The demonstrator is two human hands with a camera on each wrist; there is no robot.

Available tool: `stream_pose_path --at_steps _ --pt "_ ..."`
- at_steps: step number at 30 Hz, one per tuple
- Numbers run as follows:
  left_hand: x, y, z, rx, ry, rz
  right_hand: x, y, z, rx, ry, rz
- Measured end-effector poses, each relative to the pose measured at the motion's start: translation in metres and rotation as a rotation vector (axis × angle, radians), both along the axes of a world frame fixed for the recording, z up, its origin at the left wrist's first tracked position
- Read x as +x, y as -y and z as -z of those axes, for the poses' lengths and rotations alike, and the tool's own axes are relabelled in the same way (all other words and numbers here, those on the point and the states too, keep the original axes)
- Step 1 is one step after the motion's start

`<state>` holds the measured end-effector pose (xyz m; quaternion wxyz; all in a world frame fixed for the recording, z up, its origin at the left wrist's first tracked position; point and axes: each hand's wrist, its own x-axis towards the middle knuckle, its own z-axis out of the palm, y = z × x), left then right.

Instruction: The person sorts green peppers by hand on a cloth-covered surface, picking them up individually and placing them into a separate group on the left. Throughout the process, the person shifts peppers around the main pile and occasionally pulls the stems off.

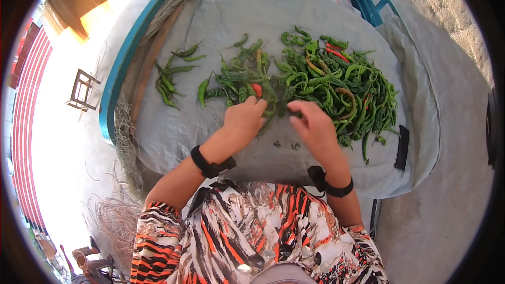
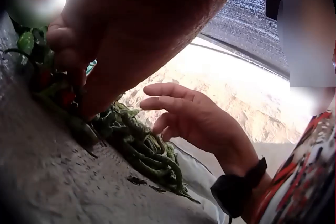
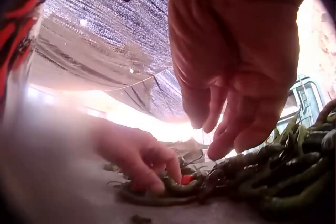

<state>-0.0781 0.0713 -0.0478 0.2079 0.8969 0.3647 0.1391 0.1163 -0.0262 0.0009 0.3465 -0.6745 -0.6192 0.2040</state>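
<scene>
My left hand (image 1: 244,126) has its fingertips in a loose middle group of green peppers (image 1: 226,79), just below a red pepper (image 1: 256,90). In the right wrist view, the left hand's (image 3: 139,155) thumb and finger pinch a green pepper beside a red piece (image 3: 187,180). My right hand (image 1: 315,131) hovers at the lower left edge of the large pepper pile (image 1: 336,81), fingers slightly bent and apart. The left wrist view shows this right hand (image 2: 197,116) holding nothing. Much of what lies under the left fingers is hidden.
A few green peppers (image 1: 168,81) lie apart at the left on the grey sheet (image 1: 200,131). A teal frame (image 1: 113,73) borders its left side. A black strip (image 1: 402,148) lies at the right, and a small stool (image 1: 82,90) stands beyond the frame.
</scene>
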Motion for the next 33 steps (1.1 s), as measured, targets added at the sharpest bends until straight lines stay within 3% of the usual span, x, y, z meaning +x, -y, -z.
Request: stream_pose_path --at_steps 2,6,10,13,18,21,24,25,28,32,33 --pt "0.001 -0.006 0.0 0.012 0.011 0.02 -0.01 0.003 0.006 -0.016 0.089 -0.06" --pt "-0.004 -0.008 -0.028 -0.091 0.098 0.073 -0.017 0.002 0.003 -0.183 -0.065 0.042" --pt "-0.006 -0.004 -0.034 -0.256 0.237 0.173 -0.021 -0.001 0.011 -0.11 -0.069 0.011" --pt "-0.012 -0.003 -0.03 -0.287 0.264 0.108 -0.018 0.0 0.014 -0.087 0.015 0.007" --pt "-0.024 -0.006 -0.017 -0.169 0.062 -0.048 0.004 0.002 0.004 -0.076 -0.03 0.119" --pt "-0.021 -0.003 -0.012 -0.087 -0.005 -0.052 0.016 -0.002 -0.005 -0.179 -0.295 0.203" --pt "-0.012 0.0 -0.01 -0.059 0.001 -0.052 0.02 -0.012 -0.009 0.073 -0.144 0.385" --pt "-0.01 0.0 -0.009 -0.056 0.013 -0.058 0.012 -0.015 -0.015 0.196 0.025 0.468" --pt "-0.007 -0.009 0.002 0.034 0.031 0.132 0.006 -0.012 -0.007 0.191 0.083 0.386" --pt "-0.009 -0.013 0.002 0.021 0.041 0.125 -0.014 -0.002 0.02 -0.022 0.234 -0.259" --pt "-0.01 -0.015 0.007 0.009 0.047 0.098 -0.021 -0.003 0.025 -0.003 0.291 -0.278"
